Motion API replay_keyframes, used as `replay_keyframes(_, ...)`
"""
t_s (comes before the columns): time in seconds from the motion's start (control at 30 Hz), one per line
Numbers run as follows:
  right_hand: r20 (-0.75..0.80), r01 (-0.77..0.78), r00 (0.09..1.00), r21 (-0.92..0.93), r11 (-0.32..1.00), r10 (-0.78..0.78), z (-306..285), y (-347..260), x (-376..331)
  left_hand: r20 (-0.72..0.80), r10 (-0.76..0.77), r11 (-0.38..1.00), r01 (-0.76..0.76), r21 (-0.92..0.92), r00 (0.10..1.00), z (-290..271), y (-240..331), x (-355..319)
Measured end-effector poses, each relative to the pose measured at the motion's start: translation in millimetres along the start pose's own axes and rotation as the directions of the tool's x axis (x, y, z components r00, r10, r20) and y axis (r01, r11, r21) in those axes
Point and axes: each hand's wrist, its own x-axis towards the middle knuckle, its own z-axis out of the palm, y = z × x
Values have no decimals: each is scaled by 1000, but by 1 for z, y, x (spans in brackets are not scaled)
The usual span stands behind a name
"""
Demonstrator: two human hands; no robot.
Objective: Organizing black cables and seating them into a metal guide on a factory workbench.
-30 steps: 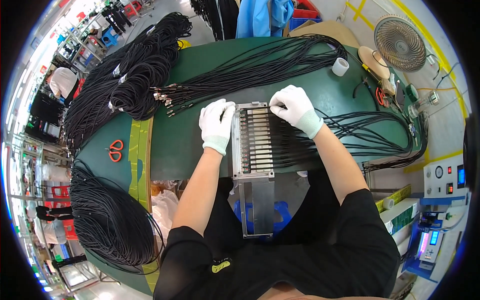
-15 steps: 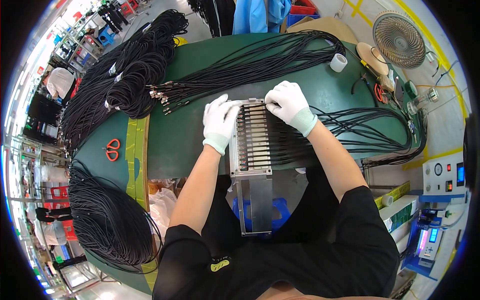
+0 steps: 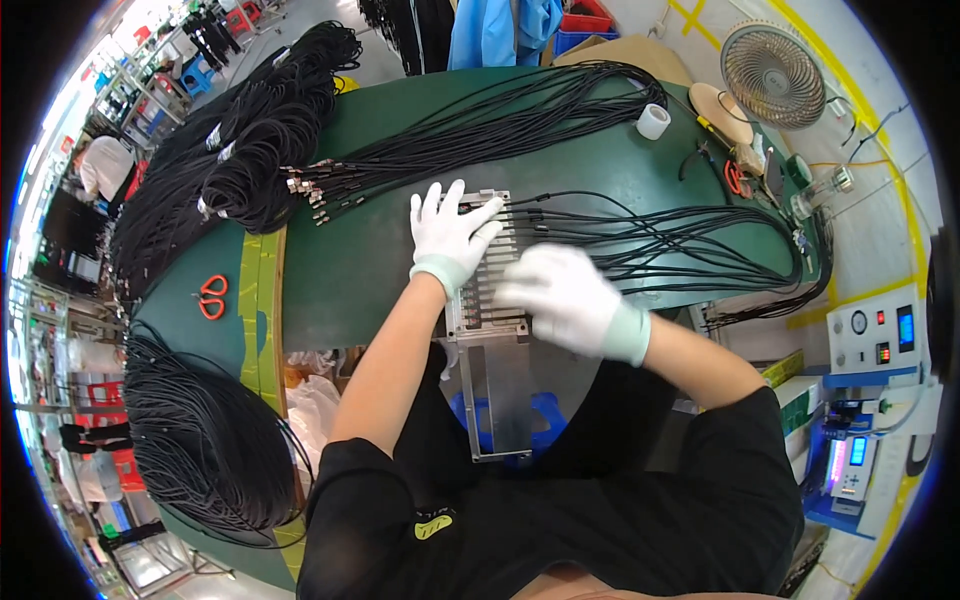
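A long metal fixture (image 3: 487, 331) with a row of slots lies across the green table's near edge. Several black cables (image 3: 690, 222) run from its slots and loop off to the right. My left hand (image 3: 445, 238), in a white glove, lies over the fixture's far left part with its fingers spread. Over the near right side of the fixture is my gloved right hand (image 3: 570, 300), smeared by motion. Its fingers are too blurred to show whether they hold anything, and it hides part of the slots and cables.
Black cable bundles (image 3: 500, 122) with metal ends lie at the back. Coiled cables (image 3: 195, 440) cover the left, near orange-handled scissors (image 3: 211, 297). A white tape roll (image 3: 653, 121), fan (image 3: 773, 75) and hand tools (image 3: 737, 178) sit far right; a control box (image 3: 870, 335) stands nearer.
My right hand has left the fixture's far end and moved toward me, over its near right side. My left hand's fingers have spread across the fixture. The whole view has shifted slightly.
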Motion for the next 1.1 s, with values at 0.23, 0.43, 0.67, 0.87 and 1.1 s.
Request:
replay_keyframes(0.23, 172, 264, 956, -139, 954, -240, 76, -60, -61, -169, -39, 948, -17, -317, 985, 10, -21, 3)
replay_keyframes(0.43, 9, 254, 967, 23, 967, -254, 14, -55, -31, -127, -293, 324, -27, -946, 947, 4, -26, 0)
replay_keyframes(0.67, -149, -379, 875, 382, 843, 461, 11, 29, 25, 8, -417, -51, -15, -999, 909, 1, -25, -3)
replay_keyframes(0.87, -119, -433, 878, 213, 876, 463, 10, 29, 26, -22, -492, -11, -31, -999, 870, -5, -37, -7)
replay_keyframes(1.1, -233, -543, 656, 515, 663, 718, -20, -22, -90, -135, -426, -4, -151, -989, 895, -39, -2, -7)
